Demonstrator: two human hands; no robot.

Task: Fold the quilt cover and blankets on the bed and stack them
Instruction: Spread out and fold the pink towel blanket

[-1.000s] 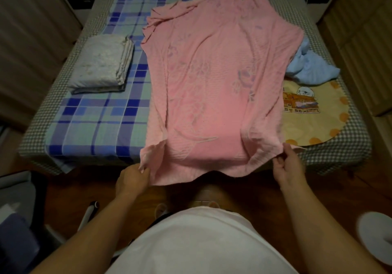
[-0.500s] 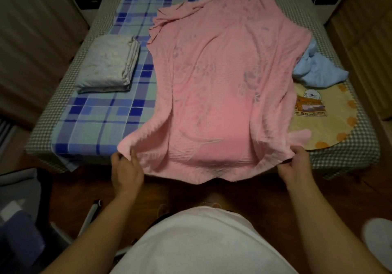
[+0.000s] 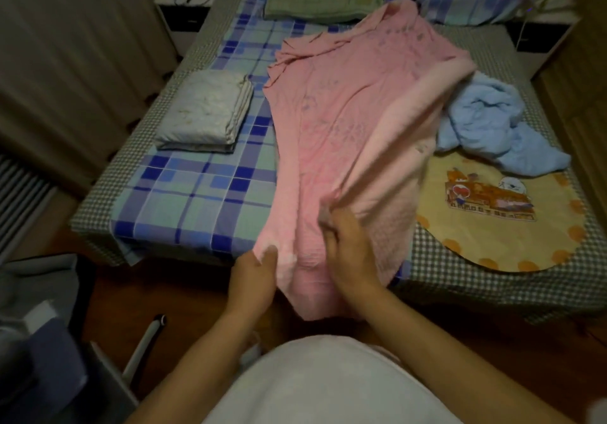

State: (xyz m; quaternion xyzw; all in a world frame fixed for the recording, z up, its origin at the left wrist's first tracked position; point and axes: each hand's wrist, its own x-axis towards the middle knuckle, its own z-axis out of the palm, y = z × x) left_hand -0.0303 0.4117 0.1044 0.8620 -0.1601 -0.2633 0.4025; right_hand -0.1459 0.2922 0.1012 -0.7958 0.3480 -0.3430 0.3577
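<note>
Both forearms reach forward, close together; left hand (image 3: 254, 271) pinches the near edge of one pink blanket (image 3: 345, 134) on the bed (image 3: 184, 193); right hand (image 3: 348, 249) grips its folded-over corner; one folded white quilt cover (image 3: 205, 111) left, one crumpled blue blanket (image 3: 486, 121) right.

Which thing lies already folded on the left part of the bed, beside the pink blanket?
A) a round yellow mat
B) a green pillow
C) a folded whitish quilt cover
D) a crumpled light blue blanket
C: the folded whitish quilt cover sits as a neat stack on the blue plaid sheet, left of the pink blanket.
</note>
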